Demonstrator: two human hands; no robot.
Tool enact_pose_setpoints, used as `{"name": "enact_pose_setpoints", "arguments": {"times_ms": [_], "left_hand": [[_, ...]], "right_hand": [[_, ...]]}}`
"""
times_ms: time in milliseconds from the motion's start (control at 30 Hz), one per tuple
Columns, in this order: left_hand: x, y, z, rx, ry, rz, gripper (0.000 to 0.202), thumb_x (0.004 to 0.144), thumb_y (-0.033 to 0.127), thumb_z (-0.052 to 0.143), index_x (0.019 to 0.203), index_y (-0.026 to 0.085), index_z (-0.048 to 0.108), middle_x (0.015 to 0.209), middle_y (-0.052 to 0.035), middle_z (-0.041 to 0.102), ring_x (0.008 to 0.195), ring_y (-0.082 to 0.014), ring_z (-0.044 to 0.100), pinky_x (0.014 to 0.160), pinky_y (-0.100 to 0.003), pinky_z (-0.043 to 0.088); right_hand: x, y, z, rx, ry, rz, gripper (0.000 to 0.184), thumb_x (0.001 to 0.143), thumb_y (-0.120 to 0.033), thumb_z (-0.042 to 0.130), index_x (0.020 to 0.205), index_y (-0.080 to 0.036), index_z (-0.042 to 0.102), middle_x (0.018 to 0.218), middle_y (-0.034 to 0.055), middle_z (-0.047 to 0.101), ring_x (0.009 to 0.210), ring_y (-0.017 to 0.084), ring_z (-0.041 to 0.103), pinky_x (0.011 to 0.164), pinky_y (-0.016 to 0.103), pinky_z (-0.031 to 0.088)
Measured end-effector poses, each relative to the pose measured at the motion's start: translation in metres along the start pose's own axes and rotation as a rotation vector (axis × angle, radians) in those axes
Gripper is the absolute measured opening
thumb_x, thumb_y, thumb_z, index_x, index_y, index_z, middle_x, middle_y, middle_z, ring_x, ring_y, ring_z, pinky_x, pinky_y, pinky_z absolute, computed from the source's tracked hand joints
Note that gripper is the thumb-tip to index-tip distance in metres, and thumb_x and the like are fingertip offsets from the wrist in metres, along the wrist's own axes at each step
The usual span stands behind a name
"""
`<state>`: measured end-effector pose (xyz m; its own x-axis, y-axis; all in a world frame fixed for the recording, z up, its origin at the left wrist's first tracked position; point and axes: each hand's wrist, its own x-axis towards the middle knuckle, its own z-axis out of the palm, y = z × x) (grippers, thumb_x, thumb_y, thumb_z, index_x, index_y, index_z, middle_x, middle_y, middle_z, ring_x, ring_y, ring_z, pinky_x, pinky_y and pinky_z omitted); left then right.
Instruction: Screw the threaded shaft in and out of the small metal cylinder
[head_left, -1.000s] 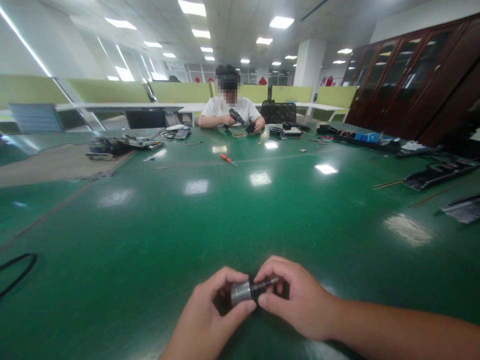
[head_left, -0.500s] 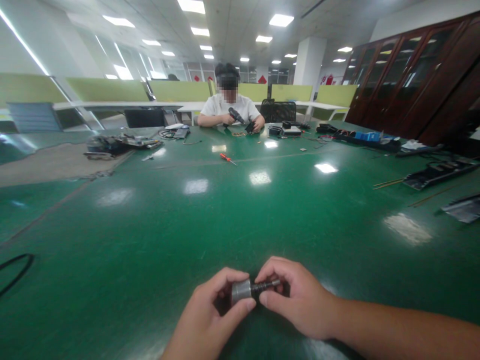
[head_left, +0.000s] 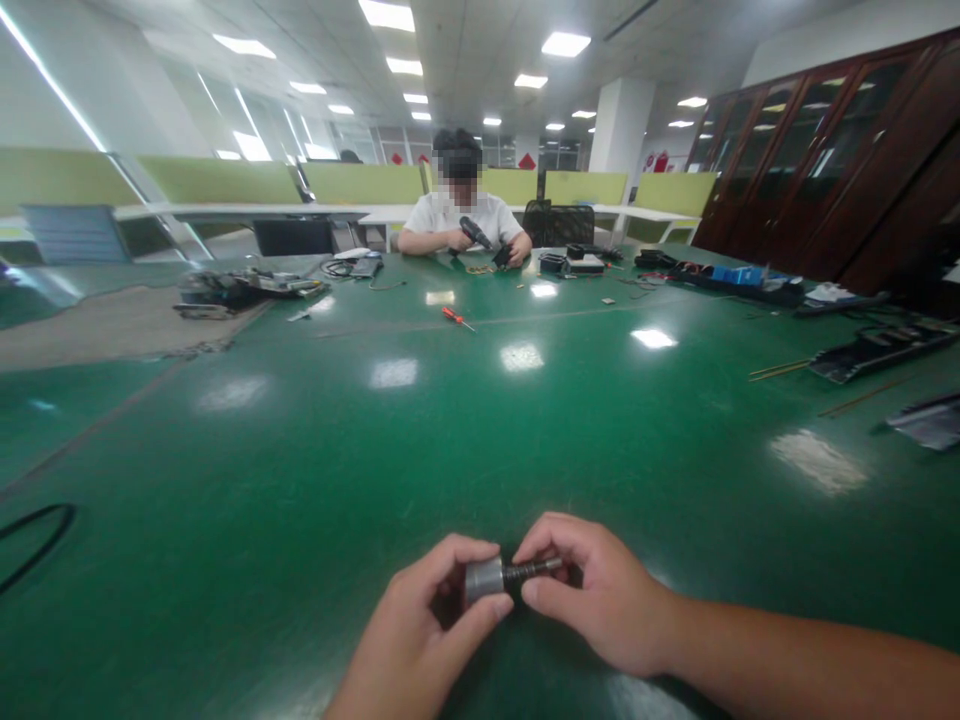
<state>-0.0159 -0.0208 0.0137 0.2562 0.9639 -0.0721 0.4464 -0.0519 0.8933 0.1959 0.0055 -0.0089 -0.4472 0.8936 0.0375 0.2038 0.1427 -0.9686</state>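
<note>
A small silver metal cylinder (head_left: 484, 578) with a dark threaded shaft (head_left: 534, 570) sticking out to its right is held just above the green table (head_left: 465, 430), near its front edge. My left hand (head_left: 409, 640) pinches the silver cylinder between thumb and fingers. My right hand (head_left: 600, 595) grips the dark shaft, fingers curled round its end. The two hands almost touch.
Across the table a person (head_left: 459, 215) in a white shirt works with a dark tool. A red screwdriver (head_left: 456, 318) lies mid-table. Parts and cables clutter the far left (head_left: 240, 288) and right side (head_left: 877, 345). A black cable loop (head_left: 34, 535) lies at the left.
Hardly anything differs: my hands keep their grip on the cylinder and shaft, with only a slight shift of the fingers.
</note>
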Motion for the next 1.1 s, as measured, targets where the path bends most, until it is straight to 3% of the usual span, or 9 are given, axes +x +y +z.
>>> {"name": "enact_pose_setpoints", "arguments": {"times_ms": [700,1100], "left_hand": [[0.0016,0.0021,-0.0003,0.021,0.012,0.004,0.016,0.088,0.036,0.065,0.100,0.025,0.067,0.087,0.0012,0.069,0.082,-0.0197,0.063,0.073,-0.026,0.046],[-0.0002,0.0009,-0.0012,0.020,-0.016,-0.001,0.017,0.091,0.038,0.064,0.102,0.025,0.065,0.089,0.0019,0.069,0.084,-0.0194,0.063,0.075,-0.026,0.046]], "right_hand": [[0.0010,-0.0032,0.0003,0.070,-0.011,0.060,0.014,0.075,-0.016,0.069,0.089,-0.018,0.067,0.069,-0.0038,0.055,0.063,0.011,0.049,0.061,0.023,0.039],[-0.0001,-0.0011,0.0001,0.098,-0.023,0.074,0.011,0.079,-0.021,0.068,0.090,-0.018,0.066,0.071,-0.0029,0.057,0.066,0.012,0.049,0.064,0.024,0.039]]}}
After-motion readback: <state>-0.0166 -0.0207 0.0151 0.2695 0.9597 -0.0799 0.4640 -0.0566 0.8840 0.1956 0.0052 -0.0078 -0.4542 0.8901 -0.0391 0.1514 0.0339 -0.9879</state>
